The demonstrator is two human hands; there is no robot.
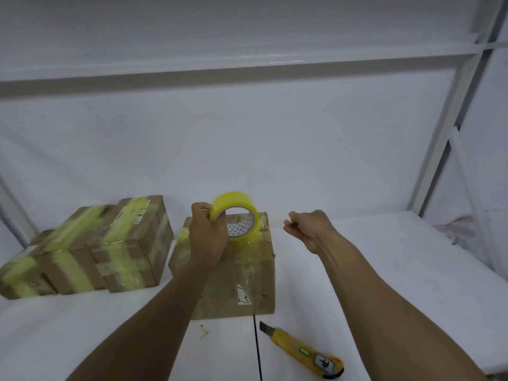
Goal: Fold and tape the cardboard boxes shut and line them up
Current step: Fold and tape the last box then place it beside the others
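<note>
Two bare forearms reach in from the near edge, angled toward the middle of the white surface [384,270]. On the far left, a cluster of taped boxes [90,248] sits close together, banded with yellow tape, well left of the hands. A small scrap of yellow tape [204,330] lies on the surface by the left forearm.

The left hand [207,237] is raised over the top of the middle box [233,284], wrist bent down. Its grip is closed on the yellow tape roll [236,200], thumb and fingers pinching the roll's left rim. The roll stands on edge with its lower side at the box top, above the far part of the lid. That box stands alone, just right of the taped cluster, with wrinkled tape across its top and near face.

A thin black cord [257,347] runs from the box's near face to the near edge. The right hand [308,229] hovers right of the box, clear of it, palm turned left. Its fingers are loosely curled and its grip holds nothing visible. A yellow utility knife [302,350] lies near the right forearm, blade toward the box. A white metal frame [450,133] rises at the far right.
</note>
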